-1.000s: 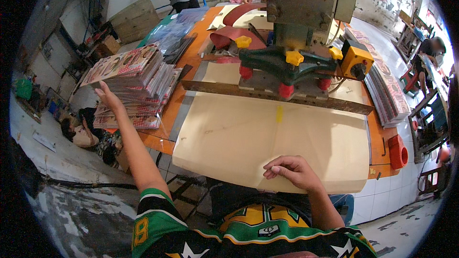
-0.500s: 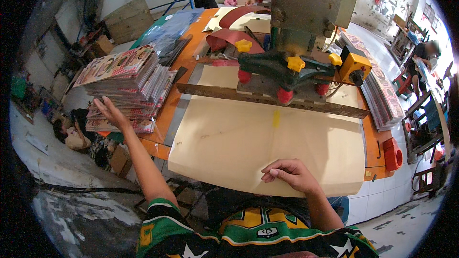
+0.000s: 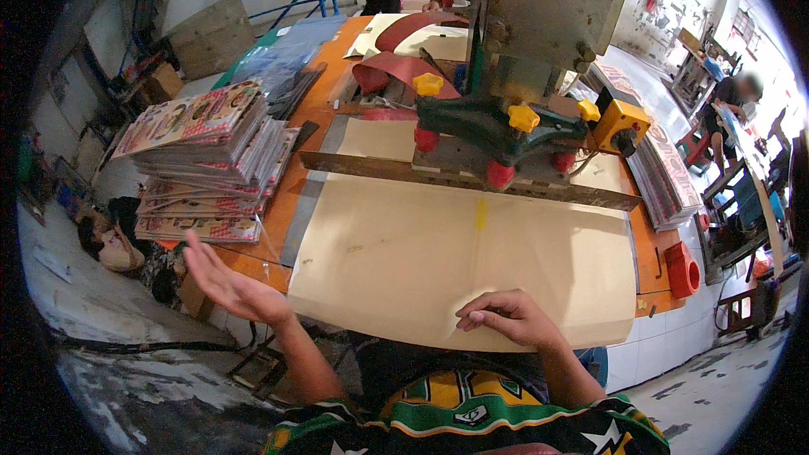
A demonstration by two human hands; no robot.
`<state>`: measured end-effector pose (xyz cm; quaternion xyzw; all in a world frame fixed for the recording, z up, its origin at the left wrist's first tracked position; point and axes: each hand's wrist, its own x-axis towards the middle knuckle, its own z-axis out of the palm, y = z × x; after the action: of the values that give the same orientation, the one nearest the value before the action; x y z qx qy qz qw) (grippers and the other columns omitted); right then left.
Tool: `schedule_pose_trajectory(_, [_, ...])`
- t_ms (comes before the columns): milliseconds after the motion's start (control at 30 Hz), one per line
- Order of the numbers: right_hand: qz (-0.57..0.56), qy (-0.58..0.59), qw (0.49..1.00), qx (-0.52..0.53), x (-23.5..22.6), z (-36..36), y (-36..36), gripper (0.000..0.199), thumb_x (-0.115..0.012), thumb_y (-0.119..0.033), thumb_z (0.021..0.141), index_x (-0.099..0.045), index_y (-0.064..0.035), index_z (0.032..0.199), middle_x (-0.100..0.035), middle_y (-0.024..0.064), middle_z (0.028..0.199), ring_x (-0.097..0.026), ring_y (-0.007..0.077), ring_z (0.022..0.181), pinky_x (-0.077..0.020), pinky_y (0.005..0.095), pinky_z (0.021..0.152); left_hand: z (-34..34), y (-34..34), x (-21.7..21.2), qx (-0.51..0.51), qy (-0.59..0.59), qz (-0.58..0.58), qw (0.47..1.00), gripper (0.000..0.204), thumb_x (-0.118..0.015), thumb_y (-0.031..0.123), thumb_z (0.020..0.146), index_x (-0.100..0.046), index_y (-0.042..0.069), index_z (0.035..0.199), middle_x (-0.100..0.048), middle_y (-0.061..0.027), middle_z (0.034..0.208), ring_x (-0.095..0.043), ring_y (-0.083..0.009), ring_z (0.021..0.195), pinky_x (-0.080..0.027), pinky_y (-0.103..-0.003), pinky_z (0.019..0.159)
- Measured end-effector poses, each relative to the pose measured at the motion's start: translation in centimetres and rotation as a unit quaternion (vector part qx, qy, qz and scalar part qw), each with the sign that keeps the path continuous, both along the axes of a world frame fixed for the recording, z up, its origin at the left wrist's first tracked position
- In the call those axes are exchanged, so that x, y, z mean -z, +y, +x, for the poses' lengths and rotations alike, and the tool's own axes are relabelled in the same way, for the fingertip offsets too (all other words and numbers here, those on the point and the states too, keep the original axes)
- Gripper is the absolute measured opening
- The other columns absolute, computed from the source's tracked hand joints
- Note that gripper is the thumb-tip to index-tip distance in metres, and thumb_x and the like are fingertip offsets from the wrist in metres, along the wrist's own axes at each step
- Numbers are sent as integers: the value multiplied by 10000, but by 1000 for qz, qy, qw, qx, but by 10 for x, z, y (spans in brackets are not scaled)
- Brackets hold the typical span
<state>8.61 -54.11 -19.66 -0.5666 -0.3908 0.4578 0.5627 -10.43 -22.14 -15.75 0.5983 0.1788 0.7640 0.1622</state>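
My left hand [image 3: 236, 288] is open, palm up and fingers stretched out, in the air off the table's left front corner. It is nearest to a tall stack of printed plastic packages [image 3: 198, 131], and apart from it. My right hand [image 3: 506, 318] is over the front of a broad cream sheet [image 3: 404, 261], its fingers curled in loosely against the thumb, and no object shows in them. Across the back of this sheet runs a metal bar [image 3: 472, 181], below a dark green press head [image 3: 497, 126] with yellow star knobs and red feet.
A second package stack [image 3: 653, 173] lies right of the press, near a yellow control box [image 3: 622, 125]. A red tape roll [image 3: 681, 270] sits at the orange table's [image 3: 226, 261] right edge. Clear blue plastic sheets [image 3: 295, 50] lie at the back left. Other people stand or sit farther off.
My left hand has come away from the package stack, moving down and toward me, palm turned up. My right hand has stayed nearly in place. The whole view has shifted slightly.
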Motion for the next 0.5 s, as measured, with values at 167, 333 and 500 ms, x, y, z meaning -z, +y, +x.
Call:
schedule_pose_trajectory(167, [0, -90, 996, -13, -10, -5, 2, 190, -574, -68, 1008, -689, 54, 1097, -745, 142, 975, -720, 216, 965, -552, 322, 875, 19, -47, 52, 126, 32, -10, 992, 702, -504, 409, 983, -338, -87, 1451, -446, -326, 1440, -456, -403, 1350, -303, -514, 1165])
schedule_pose_trajectory(333, [19, -95, 995, -21, -13, -4, -6, 190, -596, -92, 999, -697, 30, 1104, -746, 138, 995, -722, 217, 960, -554, 323, 870, 20, -72, 59, 284, 178, -73, 939, 529, -562, 358, 965, -534, -85, 1252, -626, -250, 1185, -607, -345, 1110, -468, -464, 997])
schedule_pose_trajectory(500, [12, -111, 994, -12, -30, 2, -26, 199, -612, -114, 993, -698, 7, 1125, -744, 134, 1031, -716, 223, 988, -552, 335, 881, 30, -85, 52, 309, 278, -84, 906, 203, -620, 155, 931, -686, 9, 1057, -712, -120, 960, -676, -279, 912, -529, -377, 810])
